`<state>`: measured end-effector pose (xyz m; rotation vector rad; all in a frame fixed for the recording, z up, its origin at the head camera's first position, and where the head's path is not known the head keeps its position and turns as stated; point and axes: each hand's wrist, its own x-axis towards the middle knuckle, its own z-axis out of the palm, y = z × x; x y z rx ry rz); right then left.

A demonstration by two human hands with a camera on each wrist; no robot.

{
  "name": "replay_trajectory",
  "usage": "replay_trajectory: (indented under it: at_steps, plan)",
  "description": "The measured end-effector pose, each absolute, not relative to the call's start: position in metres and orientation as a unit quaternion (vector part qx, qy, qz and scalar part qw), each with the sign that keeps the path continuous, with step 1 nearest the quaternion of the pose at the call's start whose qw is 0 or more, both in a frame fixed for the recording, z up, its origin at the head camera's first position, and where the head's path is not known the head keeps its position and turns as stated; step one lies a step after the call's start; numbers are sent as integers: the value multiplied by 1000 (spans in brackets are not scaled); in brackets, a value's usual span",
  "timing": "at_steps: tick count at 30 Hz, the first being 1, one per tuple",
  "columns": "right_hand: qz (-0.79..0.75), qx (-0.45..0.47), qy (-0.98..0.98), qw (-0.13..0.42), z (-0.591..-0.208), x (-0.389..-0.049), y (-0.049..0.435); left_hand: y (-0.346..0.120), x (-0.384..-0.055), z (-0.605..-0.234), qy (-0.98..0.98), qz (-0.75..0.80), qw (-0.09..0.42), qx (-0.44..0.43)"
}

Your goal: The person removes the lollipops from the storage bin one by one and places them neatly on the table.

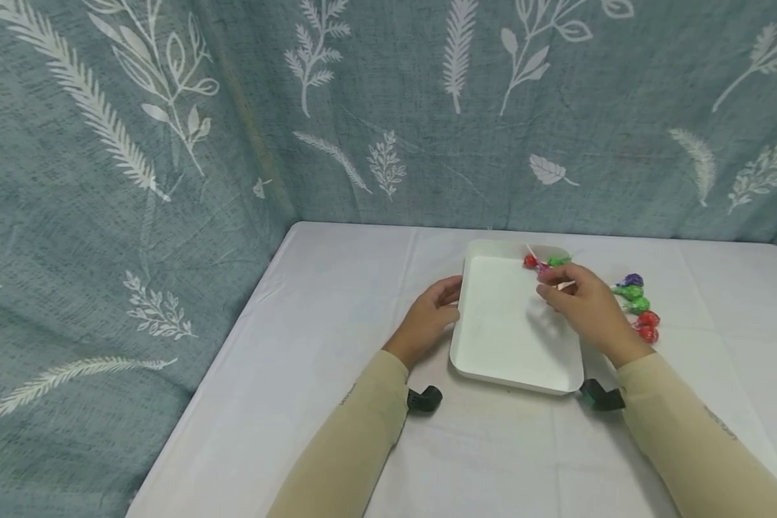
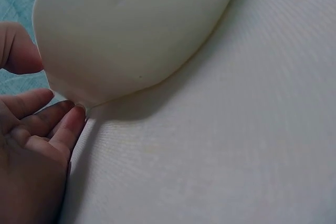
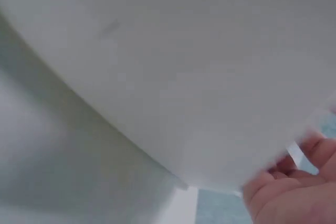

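Note:
A white rectangular tray [image 1: 518, 331] lies on the cloth. My left hand [image 1: 430, 316] holds its left edge, fingertips and thumb bent against the rim; the left wrist view shows this hand [image 2: 37, 129] at a corner of the wall. Over the tray's far right part hovers my right hand [image 1: 583, 302], its thumb and index fingertips slightly apart. Just beyond those fingertips are a red lollipop [image 1: 529, 261], a pink wrapper [image 1: 543, 268] with a white stick, and a green lollipop [image 1: 559, 261]. In the right wrist view the hand [image 3: 294, 182] is blurred, with no lollipop visible.
Several wrapped lollipops lie on the cloth right of the tray: a purple one [image 1: 633, 280], green ones [image 1: 631, 292] and red ones [image 1: 649, 334]. A white cloth [image 1: 337, 324] covers the table. Patterned blue-green curtains [image 1: 388, 93] hang behind and at the left.

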<state>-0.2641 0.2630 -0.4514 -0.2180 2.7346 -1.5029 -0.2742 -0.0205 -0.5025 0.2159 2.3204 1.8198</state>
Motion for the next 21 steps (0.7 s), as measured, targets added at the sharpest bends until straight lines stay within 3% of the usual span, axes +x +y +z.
replay_trajectory:
  at_steps: [9,21]
  plan:
    - [-469,-56,879,60,-427,-272,268,-19,-276,-504,781,613,97,72]
    - [-496,-62,864,62,-436,-289,245,-21,-276,-504,774,623,94,65]
